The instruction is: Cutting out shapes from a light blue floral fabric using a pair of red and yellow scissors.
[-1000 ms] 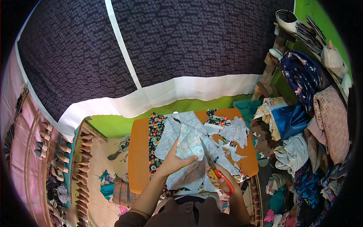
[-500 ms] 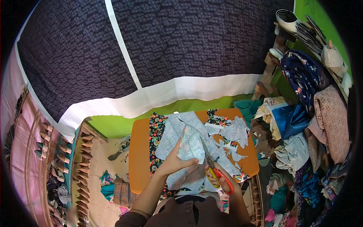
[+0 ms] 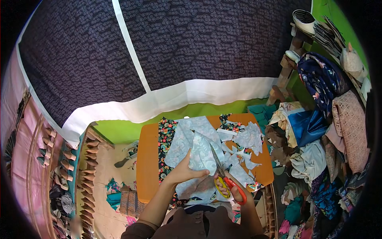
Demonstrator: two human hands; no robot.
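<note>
My left hand (image 3: 184,172) is closed on a pale grey-blue piece of fabric (image 3: 201,148), raised above the table with the thumb across its lower part. In my right hand (image 3: 238,192) is a pair of scissors (image 3: 232,188) with red and yellow handles. Their blades point up and away along the right edge of the held fabric. Beneath both hands, more pale fabric lies on dark flowered cloth (image 3: 164,145) on the orange table (image 3: 149,167). Ragged pale scraps (image 3: 248,139) are scattered to the right of the scissors.
Wooden racks of shoe lasts (image 3: 89,175) stand at the left. Heaped cloth (image 3: 310,159) and rolled material (image 3: 350,127) crowd the right side. A dark patterned curtain (image 3: 199,44) with a white border hangs beyond the table. Scraps (image 3: 113,195) lie on the tiled floor.
The held fabric has turned slightly, so its patterned face lies flatter toward me. The scissors stay beside its right edge, and both hands have barely moved.
</note>
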